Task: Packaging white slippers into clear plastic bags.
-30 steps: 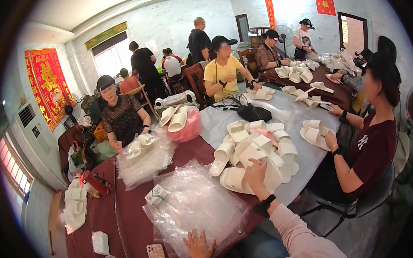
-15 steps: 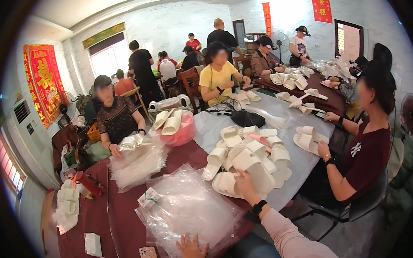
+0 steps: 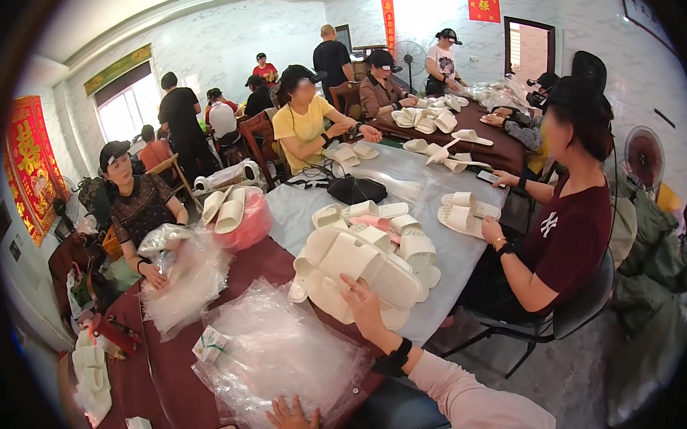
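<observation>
My left hand (image 3: 294,422) lies with fingers spread on the near edge of a stack of clear plastic bags (image 3: 276,349). A pair of cream slippers (image 3: 343,254) is tilted up in my right hand (image 3: 362,306), whose fingers grip the near edge. Behind and beside them is a pile of similar cream slippers (image 3: 417,244), with a pink slipper (image 3: 381,224) among them. A small white and green card (image 3: 210,344) rests on the left corner of the bags.
A dark red cloth (image 3: 141,367) covers the near table, with grey sheeting (image 3: 456,258) beyond. A co-worker across handles clear bags (image 3: 187,284) near a pink bundle (image 3: 250,222). Another at right holds slippers (image 3: 466,214). A black pouch (image 3: 358,189) lies in the middle.
My right hand has lifted the slippers and tilted them up off the pile. My left hand stays flat on the bags. The whole view has shifted, so things appear farther left.
</observation>
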Available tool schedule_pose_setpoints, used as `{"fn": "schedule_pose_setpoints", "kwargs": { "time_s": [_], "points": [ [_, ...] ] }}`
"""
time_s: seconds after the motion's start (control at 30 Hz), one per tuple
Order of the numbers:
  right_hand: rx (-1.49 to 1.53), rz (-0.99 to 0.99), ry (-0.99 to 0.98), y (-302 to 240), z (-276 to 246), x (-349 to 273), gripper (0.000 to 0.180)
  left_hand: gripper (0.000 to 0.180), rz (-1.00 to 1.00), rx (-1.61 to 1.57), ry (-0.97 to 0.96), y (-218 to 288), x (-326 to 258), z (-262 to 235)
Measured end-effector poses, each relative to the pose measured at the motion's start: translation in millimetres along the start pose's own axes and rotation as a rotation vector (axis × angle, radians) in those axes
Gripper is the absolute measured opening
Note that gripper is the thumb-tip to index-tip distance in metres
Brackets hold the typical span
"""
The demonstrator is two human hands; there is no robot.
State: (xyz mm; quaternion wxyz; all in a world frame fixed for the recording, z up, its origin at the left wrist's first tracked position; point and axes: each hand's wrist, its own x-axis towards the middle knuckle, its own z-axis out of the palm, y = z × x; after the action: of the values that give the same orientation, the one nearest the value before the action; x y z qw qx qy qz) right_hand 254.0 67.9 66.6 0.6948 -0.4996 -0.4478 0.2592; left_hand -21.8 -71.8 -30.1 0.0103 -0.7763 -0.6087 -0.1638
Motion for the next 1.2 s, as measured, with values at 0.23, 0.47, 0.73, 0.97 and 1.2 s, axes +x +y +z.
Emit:
{"fn": "schedule_pose_setpoints", "kwargs": {
  "time_s": [0.23, 0.47, 0.73, 0.97, 1.2],
  "points": [
    [0.308, 0.001, -0.217, -82.3, -5.4, -33.5, 0.051, 0.059, 0.016, 0.039, -0.035, 2.0, 1.8, -1.0],
    [0.494, -0.020, -0.354, -89.4, 18.1, -70.4, 0.059, 0.058, -0.002, 0.036, 0.002, -2.5, -0.6, 1.0],
    [0.063, 0.292, -0.413, 9.8, 29.2, -90.6, 0.057, 0.058, 0.014, 0.069, -0.020, -9.2, -2.1, 8.9],
    [-0.696, -0.142, -0.398, 48.2, 11.0, -72.5, 0.056, 0.059, -0.021, -0.014, -0.006, -11.1, -5.2, 10.9],
    [-0.131, 0.173, -0.525, 68.0, 8.0, -82.7, 0.058, 0.057, -0.032, -0.057, 0.049, -13.7, -7.2, 25.8]
  ]
}}
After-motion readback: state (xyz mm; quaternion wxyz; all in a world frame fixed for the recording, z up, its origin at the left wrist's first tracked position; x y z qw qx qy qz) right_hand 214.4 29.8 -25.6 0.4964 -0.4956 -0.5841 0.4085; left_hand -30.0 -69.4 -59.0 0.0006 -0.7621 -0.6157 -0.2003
